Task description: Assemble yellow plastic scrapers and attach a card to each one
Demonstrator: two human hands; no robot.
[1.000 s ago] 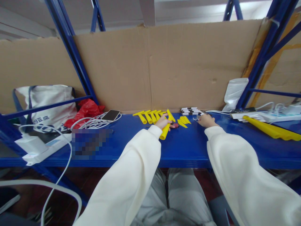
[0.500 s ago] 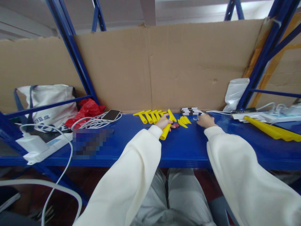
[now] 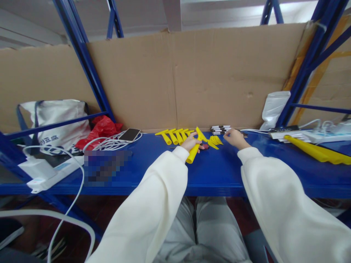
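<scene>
While tube (image 3: 192, 156) in left hand (image 3: 189, 142), “豆腐” bag (image 3: 60, 118)

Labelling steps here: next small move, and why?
Probably bring the right hand over to the yellow piece gripped by the left hand: the right looks pinched beside the small yellow wedges, though anything in it is too small to tell.

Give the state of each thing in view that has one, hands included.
Left hand: closed around a yellow tube
Right hand: fingers bent, contents unclear
Yellow T-shaped pieces: lying in a row
Small yellow pieces: lying loosely grouped
Black-and-white pieces: stacked
Phone: flat, upper face dark
White cable: loosely coiled
Red bag: crumpled
White adapter: plugged into the power strip
</scene>
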